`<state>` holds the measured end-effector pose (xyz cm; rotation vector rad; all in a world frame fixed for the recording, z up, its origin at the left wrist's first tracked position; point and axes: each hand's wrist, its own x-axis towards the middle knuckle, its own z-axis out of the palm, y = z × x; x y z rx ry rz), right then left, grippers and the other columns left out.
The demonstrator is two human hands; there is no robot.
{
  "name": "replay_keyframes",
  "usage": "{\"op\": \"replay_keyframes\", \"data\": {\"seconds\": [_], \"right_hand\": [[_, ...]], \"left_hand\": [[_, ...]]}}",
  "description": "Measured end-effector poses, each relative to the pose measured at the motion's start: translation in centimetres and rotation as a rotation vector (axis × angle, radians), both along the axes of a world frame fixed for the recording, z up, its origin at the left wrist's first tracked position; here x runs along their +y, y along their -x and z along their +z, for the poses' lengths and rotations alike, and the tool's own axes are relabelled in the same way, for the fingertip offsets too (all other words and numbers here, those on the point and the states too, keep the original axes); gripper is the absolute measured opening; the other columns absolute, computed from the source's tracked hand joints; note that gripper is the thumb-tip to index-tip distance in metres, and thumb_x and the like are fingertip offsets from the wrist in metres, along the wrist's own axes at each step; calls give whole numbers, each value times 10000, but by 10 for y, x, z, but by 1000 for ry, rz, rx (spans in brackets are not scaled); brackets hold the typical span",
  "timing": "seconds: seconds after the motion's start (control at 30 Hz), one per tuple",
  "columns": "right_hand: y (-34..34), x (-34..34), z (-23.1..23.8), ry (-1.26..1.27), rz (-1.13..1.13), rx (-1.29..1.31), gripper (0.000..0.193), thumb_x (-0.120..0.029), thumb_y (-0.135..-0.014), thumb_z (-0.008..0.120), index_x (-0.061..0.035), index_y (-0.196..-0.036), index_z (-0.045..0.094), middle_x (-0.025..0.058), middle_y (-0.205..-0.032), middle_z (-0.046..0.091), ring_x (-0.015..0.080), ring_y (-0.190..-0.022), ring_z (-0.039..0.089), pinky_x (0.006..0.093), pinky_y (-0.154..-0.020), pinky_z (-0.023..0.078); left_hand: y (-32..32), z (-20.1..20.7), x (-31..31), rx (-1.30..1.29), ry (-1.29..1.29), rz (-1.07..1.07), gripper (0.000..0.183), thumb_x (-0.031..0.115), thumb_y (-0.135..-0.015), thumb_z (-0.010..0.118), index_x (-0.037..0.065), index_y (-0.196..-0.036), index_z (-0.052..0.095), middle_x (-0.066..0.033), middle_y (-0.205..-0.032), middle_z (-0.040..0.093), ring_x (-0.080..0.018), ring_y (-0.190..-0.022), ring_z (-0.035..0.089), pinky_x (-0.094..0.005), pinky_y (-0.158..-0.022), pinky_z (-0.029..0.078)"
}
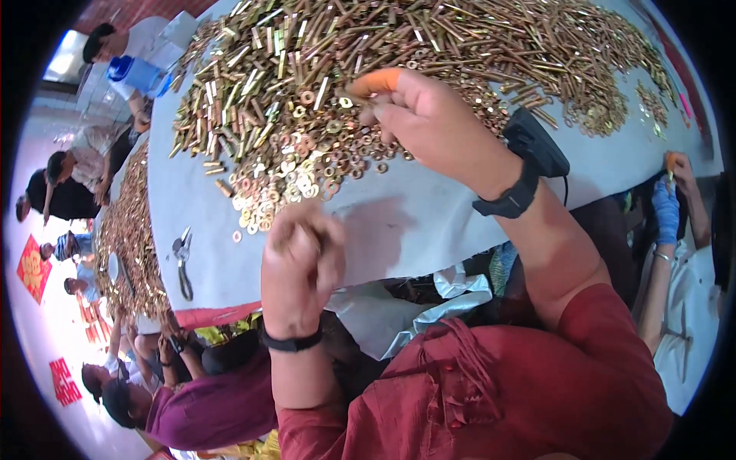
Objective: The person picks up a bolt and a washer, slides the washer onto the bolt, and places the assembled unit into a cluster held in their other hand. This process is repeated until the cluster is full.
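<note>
Right hand point(433, 119) reaches over the metal pile in the upper middle of the frame. Its fingers are bent, and the thumb is close to the pointing finger, which wears an orange cover point(381, 80). I cannot tell if it pinches a bolt or a ring. The left hand point(300, 264) is near the middle of the frame, curled up with its fingers tucked in. It looks blurry, so I cannot tell if something is inside.

Lots of long gold bolts point(264, 73) fill the top of the frame. Flat, shiny rings point(287, 180) lie in front of them, left of the right hand and just above the left hand. They all sit on a pale table point(203, 207). Pliers point(183, 264) with dark handles lie on it, left of the left hand.

Another big heap point(132, 238) of metal bits is at the left of the frame. A blue jug point(139, 75) is at the upper left. Someone in a purple shirt point(215, 391) is at the lower left. At the right edge, another person's hand point(682, 170) shows near a blue sleeve point(665, 215).
</note>
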<state>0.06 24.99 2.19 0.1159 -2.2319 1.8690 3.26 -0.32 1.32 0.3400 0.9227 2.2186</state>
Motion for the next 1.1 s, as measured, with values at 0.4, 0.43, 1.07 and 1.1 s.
{"op": "replay_keyframes", "data": {"seconds": [0.4,0.43,1.07,1.1], "right_hand": [[-32,-12,11,223,319,-271,311,-16,-947,510,-21,-1254,561,25,-1081,649,65,-979,600,217,-798,483],[-32,-13,12,214,317,-294,313,-17,-948,511,-19,-1258,554,25,-1078,650,66,-972,602,217,-802,479],[-37,-45,7,323,331,-314,256,41,-937,459,-5,-1169,559,33,-989,654,70,-905,622,230,-799,483],[-37,-44,10,327,341,-353,252,44,-937,457,-5,-1162,560,39,-1001,653,72,-913,622,237,-818,487]], "left_hand": [[29,7,45,-181,39,375,474,-42,-924,522,-40,-1374,373,-264,-1330,524,-320,-1076,645,-389,-885,594],[28,8,43,-164,26,346,438,-57,-924,509,-22,-1351,419,-257,-1332,527,-329,-1099,637,-398,-890,592],[28,-1,23,-183,-58,444,351,15,-948,558,63,-1292,503,-183,-1168,632,-359,-1182,585,-390,-876,570],[27,1,26,-159,-21,489,383,30,-949,576,69,-1320,488,-181,-1157,636,-341,-1176,590,-376,-862,570]]}}
